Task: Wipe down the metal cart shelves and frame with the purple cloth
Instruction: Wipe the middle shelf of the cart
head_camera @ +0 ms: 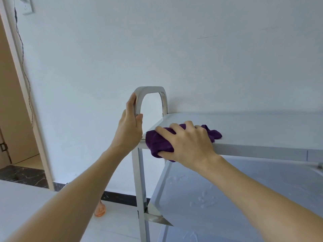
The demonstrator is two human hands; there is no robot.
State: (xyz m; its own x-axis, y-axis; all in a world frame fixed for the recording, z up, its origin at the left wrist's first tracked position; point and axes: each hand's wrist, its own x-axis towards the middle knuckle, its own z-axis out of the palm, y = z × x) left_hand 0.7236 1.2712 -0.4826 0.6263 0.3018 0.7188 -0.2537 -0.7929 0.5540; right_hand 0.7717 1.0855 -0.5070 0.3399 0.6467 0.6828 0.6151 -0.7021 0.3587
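Observation:
A metal cart stands against the white wall, with an arched handle (150, 89) at its left end. My left hand (130, 127) grips the near post of that handle. The purple cloth (158, 142) lies bunched on the near left corner of the top shelf (253, 126) and hangs over its front edge. My right hand (188, 142) presses flat on the cloth, fingers spread over it and thumb under the edge. The middle shelf (218, 198) below shows wet smears. The near left leg (139, 186) runs down from the corner.
A white wall (174, 49) rises right behind the cart. A doorway (15, 119) with a hanging cable opens at the left. An orange object (100, 211) lies on the pale floor near the dark skirting. A white surface (21, 203) fills the lower left.

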